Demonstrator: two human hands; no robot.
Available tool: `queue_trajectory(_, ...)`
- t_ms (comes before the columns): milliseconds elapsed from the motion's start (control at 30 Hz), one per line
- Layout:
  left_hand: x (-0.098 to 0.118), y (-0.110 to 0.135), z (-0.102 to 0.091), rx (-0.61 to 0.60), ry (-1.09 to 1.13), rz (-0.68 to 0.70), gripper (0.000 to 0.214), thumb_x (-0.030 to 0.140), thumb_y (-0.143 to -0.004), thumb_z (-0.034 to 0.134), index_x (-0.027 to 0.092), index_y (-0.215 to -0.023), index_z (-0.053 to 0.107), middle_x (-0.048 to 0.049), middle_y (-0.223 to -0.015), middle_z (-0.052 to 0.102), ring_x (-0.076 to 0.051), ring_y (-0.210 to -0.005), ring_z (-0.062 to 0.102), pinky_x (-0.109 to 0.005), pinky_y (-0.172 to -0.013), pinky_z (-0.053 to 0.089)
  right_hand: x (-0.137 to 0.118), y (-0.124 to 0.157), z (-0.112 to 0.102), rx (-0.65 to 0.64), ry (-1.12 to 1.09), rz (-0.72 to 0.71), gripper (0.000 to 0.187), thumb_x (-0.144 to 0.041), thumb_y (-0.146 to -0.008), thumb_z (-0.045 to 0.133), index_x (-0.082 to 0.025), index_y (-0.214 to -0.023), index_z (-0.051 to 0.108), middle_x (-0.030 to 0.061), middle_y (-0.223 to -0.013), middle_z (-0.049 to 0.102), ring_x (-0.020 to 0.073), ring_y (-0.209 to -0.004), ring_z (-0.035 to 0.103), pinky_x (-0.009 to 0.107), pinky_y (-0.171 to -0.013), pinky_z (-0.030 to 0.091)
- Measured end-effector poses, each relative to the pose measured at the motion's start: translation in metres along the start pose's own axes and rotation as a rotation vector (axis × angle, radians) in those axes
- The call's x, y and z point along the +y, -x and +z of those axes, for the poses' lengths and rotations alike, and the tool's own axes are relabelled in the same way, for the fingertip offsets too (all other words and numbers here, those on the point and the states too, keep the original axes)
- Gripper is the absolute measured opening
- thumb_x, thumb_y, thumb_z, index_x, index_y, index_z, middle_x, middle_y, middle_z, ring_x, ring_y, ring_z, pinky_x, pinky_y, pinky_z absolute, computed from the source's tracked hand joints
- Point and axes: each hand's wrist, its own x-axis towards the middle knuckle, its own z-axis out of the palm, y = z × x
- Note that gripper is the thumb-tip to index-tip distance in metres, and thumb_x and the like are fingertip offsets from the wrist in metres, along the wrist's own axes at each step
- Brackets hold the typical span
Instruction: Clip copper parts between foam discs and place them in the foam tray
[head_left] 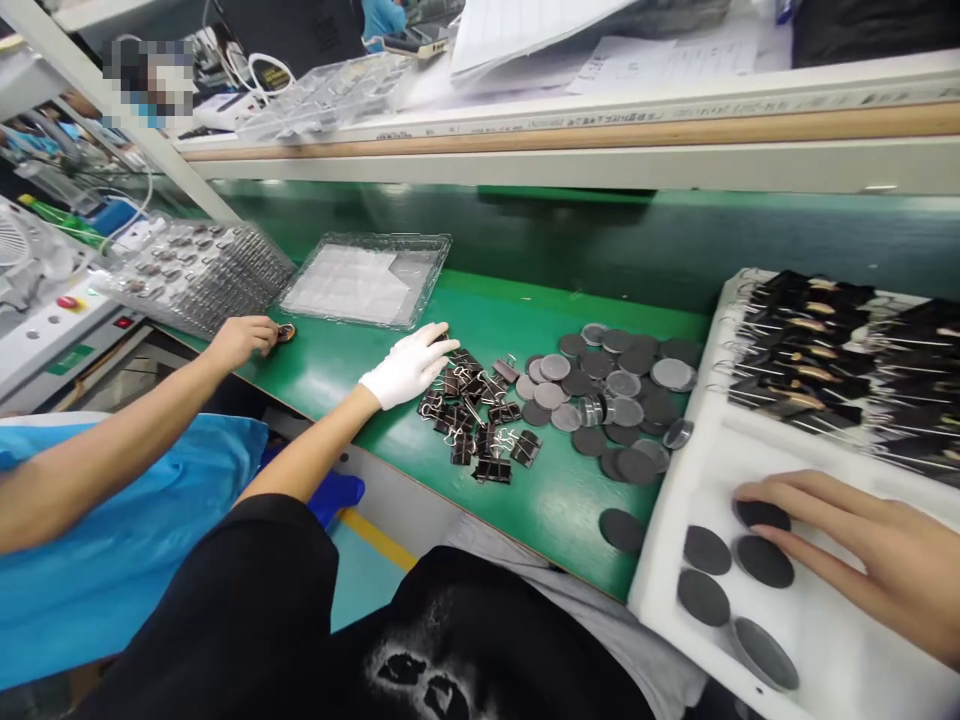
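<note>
My left hand (409, 367), in a white glove, reaches over the far left edge of a pile of black binder clips (480, 415). Its fingers are stretched out and slightly apart, with a dark bit, perhaps a clip, showing between them. At the right, my bare right hand (855, 545) has its fingertips at the edges of a black round disc (763, 514) over a white foam tray (840, 650). Several more discs (707, 550) lie in that tray below the fingers. Loose black and clear discs (600, 385) are heaped on the green table between clips and tray.
The tray's far part holds rows of clipped black pieces (810, 340). A clear plastic tray (367, 280) with white sheets and stacked blister trays (202, 270) stand left. A co-worker's hand (244, 342) holds a small part there. A shelf (562, 165) with papers crosses above.
</note>
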Motion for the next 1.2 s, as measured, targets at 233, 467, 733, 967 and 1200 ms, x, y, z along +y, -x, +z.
queue_trajectory(233, -0.005, -0.064, -0.019, -0.047, 0.056, 0.129, 0.058, 0.034, -0.102, 0.052, 0.024, -0.159, 0.046, -0.0151, -0.167, 0.043, -0.029, -0.147, 0.053, -0.045, -0.12, 0.045, -0.018, -0.013, -0.022, -0.131, -0.084, 0.053, 0.019, -0.056, -0.08, 0.069, -0.052, -0.098, 0.073, 0.0069, -0.097, 0.079, 0.0364, -0.064, 0.075, 0.051, -0.048, 0.061)
queue_trajectory(467, 0.003, -0.126, -0.028, -0.188, 0.039, 0.101, 0.057, 0.047, -0.094, 0.065, 0.019, -0.144, 0.063, -0.0118, -0.139, 0.066, -0.03, -0.128, 0.063, -0.037, -0.112, 0.047, -0.059, -0.083, -0.057, 0.039, -0.125, 0.088, 0.032, -0.063, -0.086, 0.07, -0.035, -0.094, 0.082, 0.0071, -0.098, 0.078, 0.027, -0.076, 0.076, 0.044, -0.073, 0.068)
queue_trajectory(733, 0.041, -0.157, -0.01, -0.112, 0.096, 0.154, 0.057, 0.06, -0.092, 0.065, 0.024, -0.134, 0.068, -0.0098, -0.127, 0.07, -0.029, -0.113, 0.068, -0.036, -0.096, 0.052, -0.09, -0.26, 0.038, 0.126, -0.549, 0.138, 0.032, -0.048, -0.079, 0.085, -0.019, -0.09, 0.076, 0.0076, -0.077, 0.074, 0.0223, -0.063, 0.073, 0.039, -0.06, 0.065)
queue_trajectory(967, 0.036, -0.156, -0.004, -0.115, 0.13, 0.159, 0.053, 0.06, -0.091, 0.065, 0.023, -0.13, 0.07, -0.0097, -0.119, 0.07, -0.03, -0.11, 0.069, -0.036, -0.091, 0.052, -0.1, -0.288, 0.075, 0.118, -0.359, -0.169, 0.007, -0.025, -0.085, 0.074, -0.025, -0.084, 0.08, 0.0064, -0.096, 0.078, 0.0274, -0.095, 0.075, 0.047, -0.094, 0.061)
queue_trajectory(1200, 0.027, -0.165, 0.0, -0.121, 0.178, 0.252, 0.057, 0.059, -0.086, 0.073, 0.02, -0.127, 0.071, -0.0102, -0.117, 0.07, -0.029, -0.104, 0.069, -0.034, -0.085, 0.05, -0.089, -0.28, 0.073, -0.12, -0.254, -0.434, 0.03, -0.016, -0.09, 0.06, -0.027, -0.103, 0.085, 0.004, -0.112, 0.082, 0.0296, -0.119, 0.074, 0.052, -0.112, 0.058)
